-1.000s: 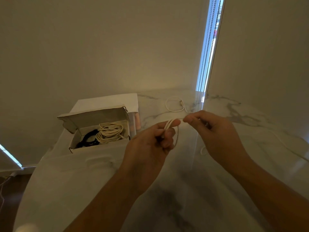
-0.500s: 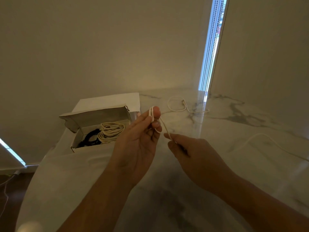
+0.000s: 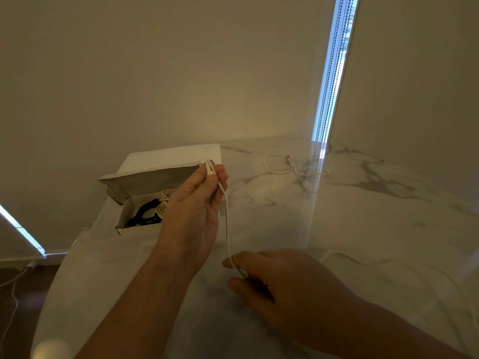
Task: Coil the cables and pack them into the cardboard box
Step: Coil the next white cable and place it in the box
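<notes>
Left hand is up high pinching 2 folded turns of the white cable, which anchors the coil. Right hand sits below that grip, thumb and finger closed on the strand, probably to keep tension for the next loop. Behind the left grip: open cardboard box with a black coil. Glossy marble table, plain walls.

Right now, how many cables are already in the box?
2: a black coil at the left of the box and a cream coil beside it, partly behind the left hand. More may be hidden.
</notes>
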`<state>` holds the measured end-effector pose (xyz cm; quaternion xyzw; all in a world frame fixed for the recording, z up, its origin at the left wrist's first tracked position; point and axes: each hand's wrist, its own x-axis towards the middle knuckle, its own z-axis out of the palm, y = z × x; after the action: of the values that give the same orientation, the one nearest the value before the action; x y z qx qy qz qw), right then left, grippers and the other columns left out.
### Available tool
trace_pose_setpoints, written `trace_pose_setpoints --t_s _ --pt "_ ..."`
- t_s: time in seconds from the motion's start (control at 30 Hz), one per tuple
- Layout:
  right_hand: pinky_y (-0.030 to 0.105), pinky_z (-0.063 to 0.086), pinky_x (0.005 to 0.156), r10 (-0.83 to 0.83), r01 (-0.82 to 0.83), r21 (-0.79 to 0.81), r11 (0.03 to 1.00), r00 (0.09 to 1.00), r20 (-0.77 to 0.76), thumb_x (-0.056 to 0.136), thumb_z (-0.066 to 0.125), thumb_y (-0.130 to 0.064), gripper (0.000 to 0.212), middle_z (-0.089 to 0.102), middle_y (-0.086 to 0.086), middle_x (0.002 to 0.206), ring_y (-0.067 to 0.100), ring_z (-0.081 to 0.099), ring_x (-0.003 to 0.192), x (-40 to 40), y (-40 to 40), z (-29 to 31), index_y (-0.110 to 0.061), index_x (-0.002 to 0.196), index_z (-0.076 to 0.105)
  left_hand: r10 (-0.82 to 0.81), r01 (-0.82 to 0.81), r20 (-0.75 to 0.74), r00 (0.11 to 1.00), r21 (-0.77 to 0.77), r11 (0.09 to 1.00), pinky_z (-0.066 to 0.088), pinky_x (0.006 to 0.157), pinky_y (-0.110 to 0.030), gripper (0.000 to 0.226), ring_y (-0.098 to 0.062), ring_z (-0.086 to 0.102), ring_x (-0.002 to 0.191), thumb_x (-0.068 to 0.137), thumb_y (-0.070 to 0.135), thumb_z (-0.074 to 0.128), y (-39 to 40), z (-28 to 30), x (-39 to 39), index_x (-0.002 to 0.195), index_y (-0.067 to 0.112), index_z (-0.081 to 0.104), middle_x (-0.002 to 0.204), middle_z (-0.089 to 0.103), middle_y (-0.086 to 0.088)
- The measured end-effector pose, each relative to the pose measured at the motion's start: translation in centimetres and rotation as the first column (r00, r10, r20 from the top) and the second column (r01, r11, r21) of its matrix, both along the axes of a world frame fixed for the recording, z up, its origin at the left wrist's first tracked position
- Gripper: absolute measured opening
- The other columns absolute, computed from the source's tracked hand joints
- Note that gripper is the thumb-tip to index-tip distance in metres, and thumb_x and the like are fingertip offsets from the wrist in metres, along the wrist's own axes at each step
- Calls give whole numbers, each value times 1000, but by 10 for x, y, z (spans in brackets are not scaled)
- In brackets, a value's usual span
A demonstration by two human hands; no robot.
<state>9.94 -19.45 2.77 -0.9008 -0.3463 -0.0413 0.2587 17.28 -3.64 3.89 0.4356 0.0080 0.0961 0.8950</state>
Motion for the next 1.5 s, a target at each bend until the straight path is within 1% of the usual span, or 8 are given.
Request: trace_pose_setpoints --t_s 0.2,0.3,0.4,0.57,0.8,1.07,1.33,1.5 --pt "30 49 58 -13 4 53 999 985 171 98 42 -45 29 67 -10 82 12 56 65 -4 -6 13 -27 102 65 -29 16 27 999 403 915 53 92 -24 27 -11 70 101 100 7 51 -12 -7 -8 105 23 73 103 75 1" --pt "24 46 57 -19 4 83 997 982 186 100 40 -45 28 63 -13 77 9 55 63 -2 -10 20 -29 95 62 -76 37 44 996 573 819 54 91 -27 23 -13 69 100 102 12 51 -17 -8 -11 109 14 73 106 73 -7" --pt "15 42 56 -81 52 127 991 969 235 102 41 -43 21 54 -17 70 4 52 61 2 -20 26 -34 93 57 -210 145 25 977 640 754 53 82 -24 25 -12 65 90 103 15 47 -22 -8 -15 102 6 70 98 70 -13" --pt "19 43 60 -281 201 266 943 909 309 103 41 -40 23 58 -13 69 6 54 62 20 -43 32 -31 95 61 -263 124 37 964 813 569 50 86 -20 28 -3 67 88 104 17 45 -25 -10 -20 107 20 73 90 73 6" --pt "10 40 56 -450 338 374 864 852 267 100 36 -44 31 62 -12 71 8 56 66 41 -54 25 -28 100 63 -312 135 48 949 830 540 50 77 -12 35 -2 62 71 104 8 40 -30 -5 -24 105 25 71 79 71 9" --pt "8 35 53 -534 433 432 791 833 144 95 43 -50 29 58 -13 67 3 53 68 54 -62 19 -30 96 64 -419 308 -6 908 689 657 48 70 -21 40 -13 56 72 102 -1 34 -34 -5 -24 112 12 71 76 66 1" --pt "20 46 60 -517 473 376 797 856 19 95 50 -50 23 67 -11 73 1 60 67 64 -68 12 -36 97 68 -514 501 50 856 166 850 49 64 -19 43 -8 55 62 84 5 46 -39 -4 -22 121 -11 60 74 62 -4" --pt "2 40 63 -480 449 280 848 876 48 96 44 -53 32 71 -16 86 -4 61 79 62 -59 4 -40 111 69 -402 399 14 916 100 912 46 68 -21 42 -8 51 63 93 16 44 -33 0 -23 122 -8 62 75 57 -5"
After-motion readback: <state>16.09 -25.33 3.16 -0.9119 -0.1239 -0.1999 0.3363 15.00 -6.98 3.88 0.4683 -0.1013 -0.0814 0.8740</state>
